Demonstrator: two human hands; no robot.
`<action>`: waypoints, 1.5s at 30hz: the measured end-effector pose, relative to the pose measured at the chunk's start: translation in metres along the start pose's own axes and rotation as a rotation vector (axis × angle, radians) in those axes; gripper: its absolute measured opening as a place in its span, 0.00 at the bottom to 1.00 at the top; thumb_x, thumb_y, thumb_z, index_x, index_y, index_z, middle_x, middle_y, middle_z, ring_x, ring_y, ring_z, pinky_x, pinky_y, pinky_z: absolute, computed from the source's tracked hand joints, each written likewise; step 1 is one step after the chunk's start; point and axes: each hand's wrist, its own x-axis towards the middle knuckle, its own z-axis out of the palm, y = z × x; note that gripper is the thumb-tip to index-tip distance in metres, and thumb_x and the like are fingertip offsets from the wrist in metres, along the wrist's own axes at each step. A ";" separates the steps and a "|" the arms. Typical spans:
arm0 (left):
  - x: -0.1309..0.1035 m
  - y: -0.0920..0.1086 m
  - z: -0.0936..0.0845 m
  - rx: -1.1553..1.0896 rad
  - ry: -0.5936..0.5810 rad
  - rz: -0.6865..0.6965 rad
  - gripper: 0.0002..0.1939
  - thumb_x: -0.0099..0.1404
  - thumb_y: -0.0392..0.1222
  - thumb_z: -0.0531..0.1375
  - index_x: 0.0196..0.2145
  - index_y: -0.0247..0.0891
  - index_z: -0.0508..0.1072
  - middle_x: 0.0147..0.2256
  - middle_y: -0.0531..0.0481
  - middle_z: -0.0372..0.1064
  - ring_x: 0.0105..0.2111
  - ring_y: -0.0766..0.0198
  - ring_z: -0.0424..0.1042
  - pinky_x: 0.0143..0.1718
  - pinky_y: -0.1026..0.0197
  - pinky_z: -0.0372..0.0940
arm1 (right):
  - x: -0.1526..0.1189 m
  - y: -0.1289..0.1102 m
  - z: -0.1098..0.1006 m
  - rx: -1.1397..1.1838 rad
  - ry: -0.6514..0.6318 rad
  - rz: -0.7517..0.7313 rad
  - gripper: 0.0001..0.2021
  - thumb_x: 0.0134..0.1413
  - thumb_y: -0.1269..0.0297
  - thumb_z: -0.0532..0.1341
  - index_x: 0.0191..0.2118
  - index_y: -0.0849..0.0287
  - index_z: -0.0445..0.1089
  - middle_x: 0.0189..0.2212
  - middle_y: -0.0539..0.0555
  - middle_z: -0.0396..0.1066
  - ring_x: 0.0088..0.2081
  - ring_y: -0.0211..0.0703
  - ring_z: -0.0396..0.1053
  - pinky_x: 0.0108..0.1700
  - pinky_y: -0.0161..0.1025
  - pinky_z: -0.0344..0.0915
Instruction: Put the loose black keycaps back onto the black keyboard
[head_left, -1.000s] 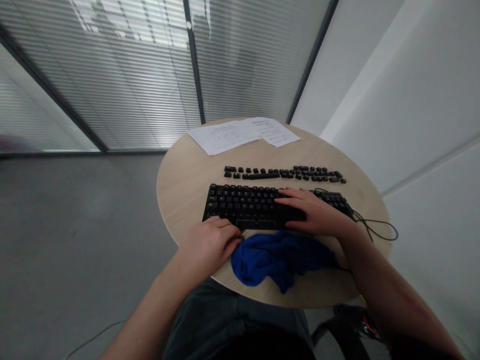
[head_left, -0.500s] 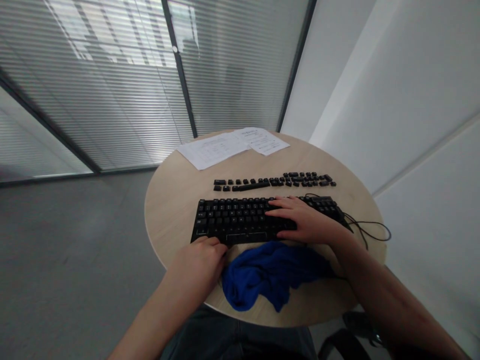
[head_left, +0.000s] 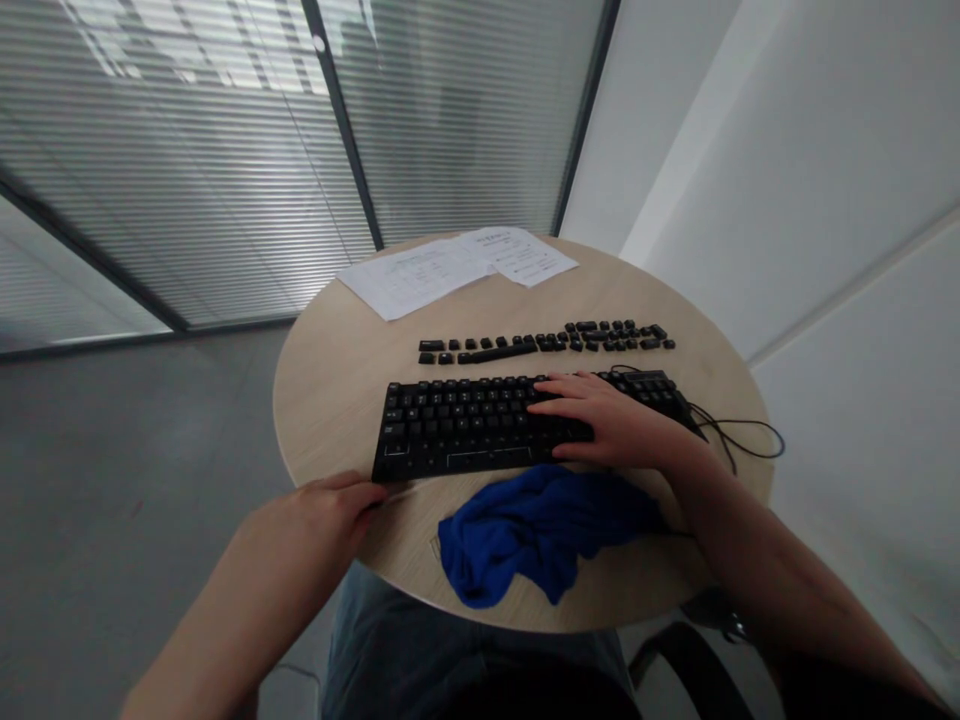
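A black keyboard [head_left: 457, 420] lies on the round wooden table [head_left: 330, 350], with no keycaps along its bottom row. My right hand [head_left: 600, 420] rests on the keyboard's right half, fingers spread. My left hand [head_left: 330, 505] is at the keyboard's near left corner, fingers together with the tips by the table; what they hold, if anything, is hidden. Behind the keyboard, loose black keycaps [head_left: 502, 352] lie in two rows, with a cluster at the right. A crumpled blue cloth [head_left: 525, 530] lies in front of the keyboard, below my right hand.
Printed papers [head_left: 420, 277] lie at the table's far side. A black cable [head_left: 742, 422] loops at the right edge. A black chair part [head_left: 682, 670] is below the table at the right. Glass panels with blinds and a white wall stand behind.
My left hand has moved left, from the keyboard's bottom edge to its corner, exposing the lower left of the keyboard. My right hand has stayed on the keys. The view has shifted slightly.
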 end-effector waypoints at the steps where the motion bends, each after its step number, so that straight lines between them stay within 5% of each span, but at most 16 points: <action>1: -0.002 -0.005 0.000 -0.010 0.000 -0.005 0.18 0.66 0.40 0.52 0.44 0.51 0.81 0.43 0.50 0.81 0.35 0.50 0.81 0.33 0.51 0.74 | 0.000 0.000 0.000 0.003 -0.004 0.003 0.28 0.57 0.57 0.69 0.63 0.46 0.69 0.67 0.56 0.59 0.69 0.56 0.56 0.71 0.63 0.49; 6: -0.007 -0.016 0.001 -0.065 0.004 0.012 0.18 0.66 0.41 0.52 0.43 0.50 0.81 0.43 0.49 0.81 0.36 0.50 0.81 0.35 0.51 0.75 | 0.001 0.000 -0.002 0.005 -0.022 -0.008 0.28 0.58 0.56 0.68 0.64 0.47 0.68 0.68 0.56 0.59 0.70 0.56 0.54 0.71 0.63 0.49; 19: 0.032 0.054 0.021 -0.138 0.052 0.309 0.13 0.68 0.30 0.58 0.43 0.42 0.80 0.40 0.49 0.77 0.40 0.59 0.78 0.44 0.56 0.75 | 0.000 0.005 0.003 0.010 0.005 -0.025 0.29 0.57 0.56 0.69 0.64 0.44 0.68 0.68 0.54 0.58 0.70 0.56 0.54 0.73 0.62 0.47; 26: 0.040 0.067 0.022 -0.046 0.080 0.354 0.16 0.64 0.26 0.59 0.42 0.41 0.81 0.40 0.48 0.78 0.40 0.56 0.79 0.43 0.54 0.76 | 0.000 0.005 0.002 0.035 0.011 -0.014 0.28 0.58 0.56 0.69 0.64 0.45 0.69 0.68 0.53 0.58 0.70 0.56 0.55 0.73 0.63 0.46; 32: 0.044 0.053 -0.007 -0.017 0.311 0.389 0.15 0.73 0.42 0.52 0.42 0.41 0.80 0.40 0.48 0.79 0.36 0.59 0.78 0.36 0.58 0.72 | 0.001 0.008 0.001 0.099 0.103 -0.033 0.18 0.66 0.64 0.60 0.59 0.51 0.74 0.64 0.56 0.64 0.66 0.50 0.62 0.69 0.55 0.59; 37: 0.079 0.018 -0.044 -0.115 0.553 0.139 0.18 0.72 0.54 0.53 0.40 0.43 0.79 0.36 0.52 0.78 0.31 0.62 0.74 0.36 0.59 0.66 | 0.006 0.008 0.005 0.112 0.246 -0.014 0.16 0.68 0.68 0.55 0.54 0.54 0.76 0.60 0.55 0.69 0.62 0.44 0.67 0.66 0.49 0.65; 41: 0.116 -0.010 -0.028 -0.374 0.660 -0.206 0.19 0.69 0.54 0.54 0.42 0.40 0.79 0.39 0.49 0.79 0.36 0.58 0.75 0.38 0.59 0.65 | 0.007 0.009 0.006 0.043 0.397 0.004 0.15 0.67 0.68 0.55 0.51 0.56 0.77 0.54 0.53 0.74 0.58 0.43 0.70 0.63 0.47 0.68; 45: 0.132 -0.023 -0.003 -0.447 0.631 -0.230 0.20 0.67 0.55 0.54 0.41 0.39 0.80 0.34 0.48 0.79 0.34 0.56 0.76 0.35 0.58 0.64 | 0.007 0.019 -0.009 -0.099 0.528 0.072 0.12 0.66 0.68 0.57 0.45 0.56 0.79 0.47 0.53 0.78 0.54 0.44 0.73 0.62 0.48 0.68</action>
